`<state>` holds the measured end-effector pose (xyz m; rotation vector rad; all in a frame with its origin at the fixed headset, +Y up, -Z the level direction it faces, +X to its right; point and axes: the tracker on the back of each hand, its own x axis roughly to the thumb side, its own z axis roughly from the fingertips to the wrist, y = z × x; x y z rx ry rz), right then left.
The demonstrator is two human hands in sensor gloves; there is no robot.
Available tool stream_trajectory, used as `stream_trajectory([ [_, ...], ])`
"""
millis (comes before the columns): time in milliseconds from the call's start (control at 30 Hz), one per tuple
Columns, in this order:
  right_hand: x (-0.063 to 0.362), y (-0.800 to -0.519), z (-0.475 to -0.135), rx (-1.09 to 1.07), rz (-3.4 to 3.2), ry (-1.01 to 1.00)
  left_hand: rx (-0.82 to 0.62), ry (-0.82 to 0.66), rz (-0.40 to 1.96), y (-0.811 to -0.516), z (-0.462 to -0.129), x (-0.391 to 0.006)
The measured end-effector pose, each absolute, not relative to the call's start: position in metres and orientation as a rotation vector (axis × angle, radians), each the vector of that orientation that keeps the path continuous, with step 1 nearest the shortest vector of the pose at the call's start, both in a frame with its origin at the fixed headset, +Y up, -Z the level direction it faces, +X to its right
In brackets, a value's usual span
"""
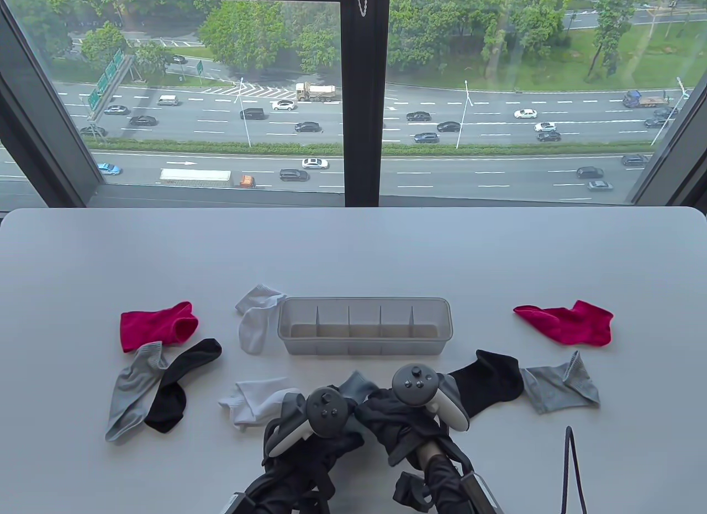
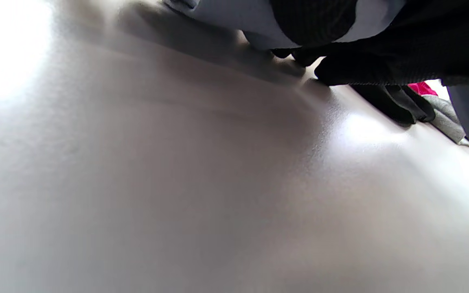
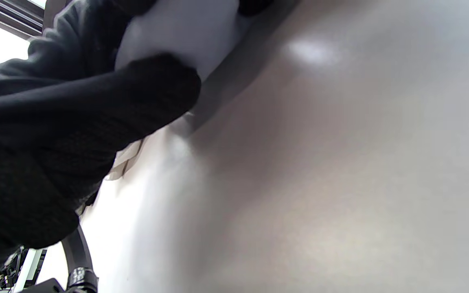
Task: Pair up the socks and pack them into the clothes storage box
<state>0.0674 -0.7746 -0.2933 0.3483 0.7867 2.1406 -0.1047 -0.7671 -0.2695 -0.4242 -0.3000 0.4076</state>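
The white table stands against a big window that looks down on a road. Near the middle of the table sits the clear storage box, long and split by dividers into a row of compartments, all of them bare.

Socks lie scattered around it. To its left are a red sock, a grey sock and a black sock that crosses the grey one. A white sock touches the box's left end, and another white sock lies just left of the left hand. To the right are a second red sock, a second grey sock and a second black sock whose near end runs under the right hand.

Both hands sit close together just in front of the box, with a blue-grey sock between them. The right hand grips this sock, its thumb pressed into the pale fabric in the right wrist view. The left hand rests on the same sock with fingers curled down to the table; whether it actually clasps the fabric I cannot tell.
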Motion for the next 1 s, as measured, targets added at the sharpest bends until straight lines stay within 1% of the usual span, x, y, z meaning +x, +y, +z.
stream_trajectory([
  [100,0.066,-0.775,-0.291,0.356,2.161,0.766,-0.425,-0.286,0.412,-0.767,-0.271,-0.106],
  [167,0.065,-0.775,-0.291,0.400,2.164,0.803,-0.467,-0.291,0.424,-0.769,-0.272,-0.107],
  [233,0.067,-0.774,-0.291,0.378,2.150,0.786,-0.496,-0.291,0.426,-0.771,-0.272,-0.109],
  [333,0.068,-0.773,-0.292,0.356,2.113,0.772,-0.469,-0.296,0.400,-0.768,-0.271,-0.105],
  [433,0.069,-0.775,-0.292,0.346,2.102,0.777,-0.475,-0.293,0.300,-0.765,-0.269,-0.098],
  [533,0.068,-0.774,-0.291,0.355,2.119,0.771,-0.417,-0.306,0.236,-0.761,-0.269,-0.097],
  [633,0.069,-0.776,-0.291,0.411,2.061,0.807,-0.432,-0.304,0.274,-0.760,-0.271,-0.103],
  [667,0.069,-0.776,-0.292,0.407,2.026,0.829,-0.438,-0.301,0.298,-0.760,-0.272,-0.106],
  [700,0.070,-0.775,-0.292,0.394,2.027,0.809,-0.436,-0.300,0.308,-0.760,-0.272,-0.107],
  [733,0.071,-0.774,-0.293,0.367,2.046,0.779,-0.416,-0.299,0.310,-0.760,-0.271,-0.108],
  [800,0.071,-0.773,-0.294,0.363,2.058,0.782,-0.380,-0.294,0.293,-0.757,-0.270,-0.107],
  [900,0.074,-0.773,-0.294,0.325,2.026,0.758,-0.296,-0.337,0.255,-0.749,-0.268,-0.103],
  [967,0.073,-0.773,-0.293,0.327,2.032,0.735,-0.298,-0.332,0.227,-0.748,-0.269,-0.102],
  [1000,0.073,-0.773,-0.293,0.354,2.039,0.735,-0.324,-0.331,0.229,-0.748,-0.269,-0.103],
])
